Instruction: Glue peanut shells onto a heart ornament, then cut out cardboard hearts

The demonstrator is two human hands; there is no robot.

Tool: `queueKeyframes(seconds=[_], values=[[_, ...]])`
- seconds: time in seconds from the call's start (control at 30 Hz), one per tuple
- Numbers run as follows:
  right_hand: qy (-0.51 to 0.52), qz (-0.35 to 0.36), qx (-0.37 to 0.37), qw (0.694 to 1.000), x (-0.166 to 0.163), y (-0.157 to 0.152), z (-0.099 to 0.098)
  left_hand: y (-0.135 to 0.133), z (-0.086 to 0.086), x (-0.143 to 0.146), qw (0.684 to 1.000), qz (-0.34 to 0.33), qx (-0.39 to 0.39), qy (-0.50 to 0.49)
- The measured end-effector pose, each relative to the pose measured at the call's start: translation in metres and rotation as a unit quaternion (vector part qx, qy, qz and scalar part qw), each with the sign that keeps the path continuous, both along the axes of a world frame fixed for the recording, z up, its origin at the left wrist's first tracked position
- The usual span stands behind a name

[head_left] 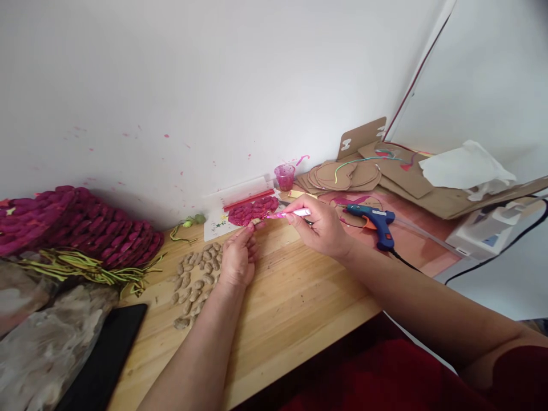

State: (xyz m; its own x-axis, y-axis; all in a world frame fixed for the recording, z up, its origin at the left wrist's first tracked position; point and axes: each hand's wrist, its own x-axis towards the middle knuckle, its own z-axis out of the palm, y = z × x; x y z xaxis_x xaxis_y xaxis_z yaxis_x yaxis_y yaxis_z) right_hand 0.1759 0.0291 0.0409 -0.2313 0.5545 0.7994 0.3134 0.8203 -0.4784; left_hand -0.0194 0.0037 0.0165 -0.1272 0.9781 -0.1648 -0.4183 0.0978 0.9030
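Observation:
My left hand (240,257) is closed, pinching a peanut (256,221) between thumb and fingertips. In my right hand (323,227) is a paintbrush (302,212) with a white handle and pink on its front end. The brush's tip points left and meets or nearly meets the peanut; I cannot tell which. Just behind my hands lies a magenta piece covered in peanut shapes (252,210), on a white sheet (210,229). A clear cup with pink paint (285,178) stands against the wall. Several unpainted peanuts (194,294) are spread left of my left forearm.
A pile of magenta peanut pieces (98,225) with yellow-green strings (92,268) fills the left, beside plastic bags (60,337) and a black flat object (113,348). Right are a blue glue gun (379,222) with a cord, cardboard hearts (334,176) and cardboard sheets (411,185).

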Motion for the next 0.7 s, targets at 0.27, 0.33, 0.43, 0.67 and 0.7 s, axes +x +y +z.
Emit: queueKeyframes(seconds=[0.27, 0.33, 0.43, 0.67, 0.7], values=[[0.009, -0.010, 0.013, 1.000, 0.0019, 0.0004, 0.0007, -0.0018, 0.0071, 0.0001, 0.997, -0.014, -0.025, -0.068], [0.009, -0.006, 0.013, 1.000, 0.0020, -0.0005, 0.0015, -0.0021, 0.0078, 0.0000, 0.996, -0.019, -0.029, -0.081], [0.005, 0.005, 0.022, 1.000, 0.0011, -0.0021, 0.0027, -0.0021, 0.0080, -0.0004, 0.995, -0.024, -0.030, -0.090], [0.008, -0.008, 0.015, 1.000, 0.0018, -0.0020, 0.0034, -0.0018, 0.0095, 0.0004, 0.994, -0.028, -0.036, -0.098], [0.009, -0.003, 0.015, 1.000, 0.0016, -0.0023, 0.0035, -0.0019, 0.0096, 0.0004, 0.994, -0.029, -0.037, -0.099]])
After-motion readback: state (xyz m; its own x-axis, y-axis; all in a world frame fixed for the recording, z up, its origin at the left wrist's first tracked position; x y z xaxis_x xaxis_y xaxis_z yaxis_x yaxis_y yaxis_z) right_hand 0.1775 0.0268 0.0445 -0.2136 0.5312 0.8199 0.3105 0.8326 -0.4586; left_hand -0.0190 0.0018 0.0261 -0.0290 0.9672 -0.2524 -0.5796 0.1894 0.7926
